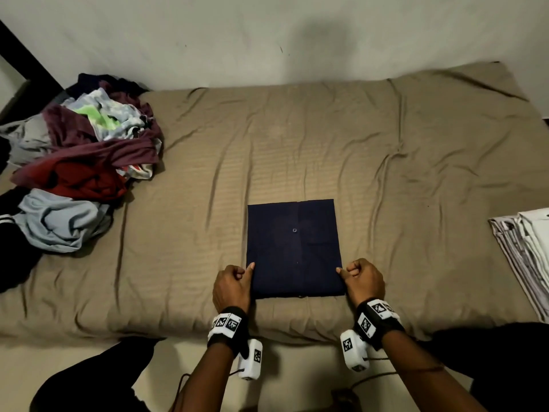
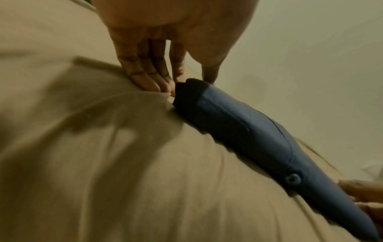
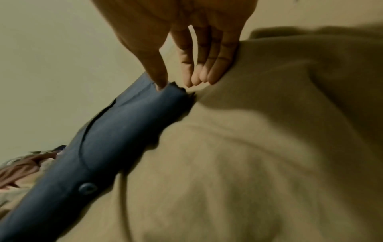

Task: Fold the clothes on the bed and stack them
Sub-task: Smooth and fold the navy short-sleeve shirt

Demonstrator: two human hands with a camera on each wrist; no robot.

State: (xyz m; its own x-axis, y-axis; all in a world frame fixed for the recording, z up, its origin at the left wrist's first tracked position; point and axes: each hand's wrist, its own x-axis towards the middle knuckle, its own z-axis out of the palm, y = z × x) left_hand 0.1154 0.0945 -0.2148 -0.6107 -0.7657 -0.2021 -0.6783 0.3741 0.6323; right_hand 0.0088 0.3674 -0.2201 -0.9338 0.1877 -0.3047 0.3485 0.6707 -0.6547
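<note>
A navy shirt [image 1: 292,248] lies folded into a flat rectangle on the tan bed sheet [image 1: 386,162], a button showing on top. My left hand [image 1: 247,272] is at its near left corner, thumb on top and fingers at the edge. My right hand [image 1: 344,270] mirrors it at the near right corner. In the left wrist view the fingertips [image 2: 163,88] meet the shirt's [image 2: 238,124] thick edge. In the right wrist view the thumb [image 3: 160,81] presses on the shirt [image 3: 103,147] while the fingers touch the sheet beside it.
A loose pile of unfolded clothes [image 1: 86,150] in maroon, red, grey and light blue fills the bed's left side. A stack of folded pale clothes [image 1: 525,251] sits at the right edge. A wall runs behind the bed.
</note>
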